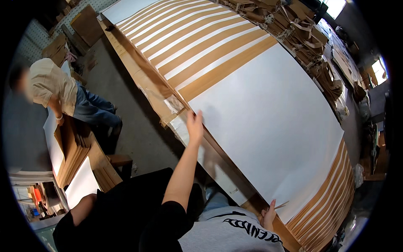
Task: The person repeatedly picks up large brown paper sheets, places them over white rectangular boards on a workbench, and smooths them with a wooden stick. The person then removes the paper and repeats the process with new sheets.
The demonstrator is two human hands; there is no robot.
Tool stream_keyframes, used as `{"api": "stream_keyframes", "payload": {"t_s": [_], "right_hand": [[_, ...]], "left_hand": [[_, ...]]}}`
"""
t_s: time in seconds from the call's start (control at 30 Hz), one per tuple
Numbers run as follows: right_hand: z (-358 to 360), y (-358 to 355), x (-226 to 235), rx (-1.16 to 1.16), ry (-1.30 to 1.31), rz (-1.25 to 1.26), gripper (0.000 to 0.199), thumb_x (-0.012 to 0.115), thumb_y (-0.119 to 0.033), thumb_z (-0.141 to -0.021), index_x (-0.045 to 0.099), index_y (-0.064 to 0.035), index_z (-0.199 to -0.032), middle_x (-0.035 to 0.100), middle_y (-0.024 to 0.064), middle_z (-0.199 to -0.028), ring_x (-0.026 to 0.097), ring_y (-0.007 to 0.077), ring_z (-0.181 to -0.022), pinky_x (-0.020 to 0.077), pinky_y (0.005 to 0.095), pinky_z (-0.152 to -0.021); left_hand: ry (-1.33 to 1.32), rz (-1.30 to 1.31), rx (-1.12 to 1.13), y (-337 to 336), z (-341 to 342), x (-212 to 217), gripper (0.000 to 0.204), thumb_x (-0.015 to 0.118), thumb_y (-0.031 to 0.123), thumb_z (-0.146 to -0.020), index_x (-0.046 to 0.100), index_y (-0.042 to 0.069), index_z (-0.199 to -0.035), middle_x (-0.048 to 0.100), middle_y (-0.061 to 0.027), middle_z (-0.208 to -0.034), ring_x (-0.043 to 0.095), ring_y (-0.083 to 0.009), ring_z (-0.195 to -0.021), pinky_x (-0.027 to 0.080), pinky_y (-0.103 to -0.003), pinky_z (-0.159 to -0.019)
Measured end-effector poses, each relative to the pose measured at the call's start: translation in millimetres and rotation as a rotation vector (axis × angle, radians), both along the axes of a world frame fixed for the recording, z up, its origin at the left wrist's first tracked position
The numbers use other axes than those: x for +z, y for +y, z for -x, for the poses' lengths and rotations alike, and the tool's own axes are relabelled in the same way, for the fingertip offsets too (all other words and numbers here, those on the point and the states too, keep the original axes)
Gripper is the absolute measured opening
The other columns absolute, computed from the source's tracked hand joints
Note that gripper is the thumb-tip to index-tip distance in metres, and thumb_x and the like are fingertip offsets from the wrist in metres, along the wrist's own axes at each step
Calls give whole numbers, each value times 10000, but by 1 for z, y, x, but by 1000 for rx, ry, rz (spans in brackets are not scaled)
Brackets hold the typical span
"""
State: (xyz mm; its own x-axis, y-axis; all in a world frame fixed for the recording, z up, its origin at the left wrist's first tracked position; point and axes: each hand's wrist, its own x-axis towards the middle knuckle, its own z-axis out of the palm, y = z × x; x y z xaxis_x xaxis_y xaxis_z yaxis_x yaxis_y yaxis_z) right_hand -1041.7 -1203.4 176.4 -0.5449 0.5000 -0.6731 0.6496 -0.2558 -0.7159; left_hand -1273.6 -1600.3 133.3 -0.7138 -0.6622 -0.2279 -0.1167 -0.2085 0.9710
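A large plain white sheet (268, 113) lies across the long table in front of me. My left hand (194, 127) is at its near edge, fingers stretched out and slightly apart, with nothing visibly gripped. Near the sheet's lower corner, my right hand (268, 215) is closed, and a thin brown stick (282, 205) juts from its fingers over the sheet. Beyond the sheet, overlapping sheets show as alternating brown and white bands (201, 46). More narrow-stepped sheets (327, 201) fan out at the right end.
The wooden table edge (142, 80) runs along my side. At left, a person (54, 84) in a beige shirt bends over a stack of brown sheets (75, 151). Piled brown cardboard scraps (310, 46) lie behind the table. Something black (134, 201) is beside my left arm.
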Motion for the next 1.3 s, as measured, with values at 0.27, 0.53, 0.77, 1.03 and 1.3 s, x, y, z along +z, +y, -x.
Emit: {"api": "stream_keyframes", "payload": {"t_s": [0.27, 0.53, 0.77, 1.03, 1.3], "right_hand": [[5, 1, 3, 41, -10, -28, 447, 561, -497, -793, 570, -55, -854, 528, -3, -675, 278, 67, -395, 189, 207, -363], [9, 2, 6, 119, -109, -82, 503, 492, -506, -829, 558, -43, -1011, 604, 66, -807, 321, 68, -396, 207, 204, -350], [8, -2, 6, 109, -120, -86, 507, 496, -510, -826, 562, -40, -1006, 608, 75, -801, 299, 63, -396, 200, 209, -357], [6, 1, 2, 72, -110, -76, 485, 506, -503, -824, 554, -45, -979, 605, 89, -791, 273, 64, -387, 198, 214, -357], [13, 3, 1, 65, -53, -93, 436, 518, -470, -830, 517, -72, -1008, 598, 80, -725, 268, 68, -363, 187, 208, -343]], "left_hand": [[-301, 450, 85, -60, 32, -12, 240, 437, 225, -872, 505, -1, -826, 570, -213, -764, 534, -384, -737, 414, -413, -658], [-270, 535, 131, -56, 38, -15, 227, 441, 217, -859, 489, 2, -805, 564, -215, -722, 531, -389, -695, 408, -433, -623], [-311, 573, 129, -56, 36, -12, 217, 444, 210, -854, 486, 2, -809, 563, -222, -710, 531, -401, -692, 406, -445, -616], [-305, 621, 97, -52, 42, -17, 218, 456, 200, -852, 508, -11, -869, 579, -223, -768, 545, -395, -734, 421, -426, -653], [-336, 555, 97, -57, 44, -22, 223, 462, 193, -849, 504, -25, -866, 573, -208, -781, 549, -360, -729, 422, -414, -667]]}}
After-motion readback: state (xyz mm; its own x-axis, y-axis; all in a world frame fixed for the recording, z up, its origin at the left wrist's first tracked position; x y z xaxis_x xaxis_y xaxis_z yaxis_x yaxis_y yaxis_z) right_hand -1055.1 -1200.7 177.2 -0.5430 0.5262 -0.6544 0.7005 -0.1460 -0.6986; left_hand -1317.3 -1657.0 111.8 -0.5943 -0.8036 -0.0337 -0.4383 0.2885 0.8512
